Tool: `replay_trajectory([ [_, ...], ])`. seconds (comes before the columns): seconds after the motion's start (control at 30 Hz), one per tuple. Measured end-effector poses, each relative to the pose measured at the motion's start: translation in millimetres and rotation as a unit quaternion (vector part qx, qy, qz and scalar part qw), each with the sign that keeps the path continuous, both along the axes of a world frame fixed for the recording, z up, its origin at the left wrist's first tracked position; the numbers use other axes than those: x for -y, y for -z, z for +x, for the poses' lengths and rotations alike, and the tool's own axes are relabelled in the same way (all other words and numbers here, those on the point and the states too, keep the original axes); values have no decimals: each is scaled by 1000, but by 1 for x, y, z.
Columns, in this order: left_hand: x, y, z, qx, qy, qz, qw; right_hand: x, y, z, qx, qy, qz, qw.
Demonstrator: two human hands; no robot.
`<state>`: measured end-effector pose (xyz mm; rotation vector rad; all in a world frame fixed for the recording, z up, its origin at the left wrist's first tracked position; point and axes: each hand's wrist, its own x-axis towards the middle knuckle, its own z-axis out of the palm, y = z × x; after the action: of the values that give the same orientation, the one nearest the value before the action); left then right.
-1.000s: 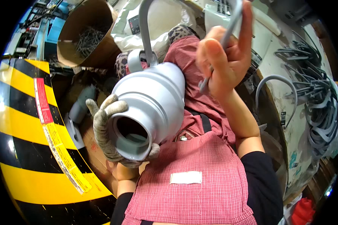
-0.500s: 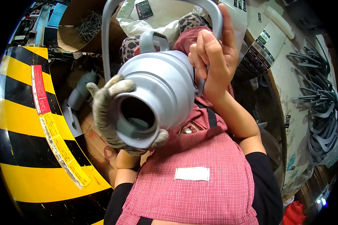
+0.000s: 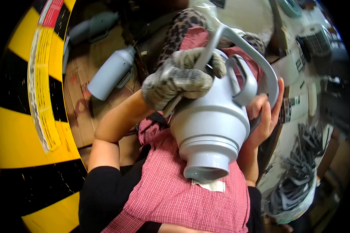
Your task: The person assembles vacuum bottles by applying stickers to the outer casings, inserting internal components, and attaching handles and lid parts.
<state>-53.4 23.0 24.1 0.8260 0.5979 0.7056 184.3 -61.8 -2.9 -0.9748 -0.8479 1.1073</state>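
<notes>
A light-grey plastic jug [image 3: 212,116] lies over my lap, its open mouth [image 3: 208,173] toward my chest. A fixed loop handle [image 3: 249,86] stands on its upper side. A large arched carrying handle [image 3: 256,48] straddles the jug; whether both its ends are attached is hidden. My left hand [image 3: 182,75], in a grey knitted glove, is closed round the left arm of the arch. My bare right hand [image 3: 263,116] grips the arch's right arm at the jug's side, one finger stretched up along it. The fingertips behind the jug are partly hidden.
Another grey jug [image 3: 109,75] lies at left on cardboard [image 3: 81,85], with a darker one [image 3: 99,27] beyond. A yellow-and-black striped surface [image 3: 11,136] fills the left. On the right bench [image 3: 274,155] lie several grey handles [image 3: 295,182] in a heap.
My left hand has gone from cupping the jug's mouth to gripping the arched handle. The jug has turned, its mouth now toward my chest. My view has shifted, bringing the lying jug into sight.
</notes>
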Motion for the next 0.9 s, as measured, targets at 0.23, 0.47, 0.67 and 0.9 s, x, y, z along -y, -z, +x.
replay_trajectory([
  [0.23, 0, 5, -6, -26, 32, 41, 998, 6, -1, -15, 65, 17, 41, 997],
  [0.47, -1, 5, 6, -38, 11, 91, 995, 4, -8, -15, 95, 26, -45, 994],
  [0.67, 11, 13, 7, -125, -80, 307, 940, 15, 10, -19, 14, 62, 16, 998],
  [0.9, 1, 10, -21, -113, -17, 430, 896, -14, 2, -16, 149, 192, -19, 970],
])
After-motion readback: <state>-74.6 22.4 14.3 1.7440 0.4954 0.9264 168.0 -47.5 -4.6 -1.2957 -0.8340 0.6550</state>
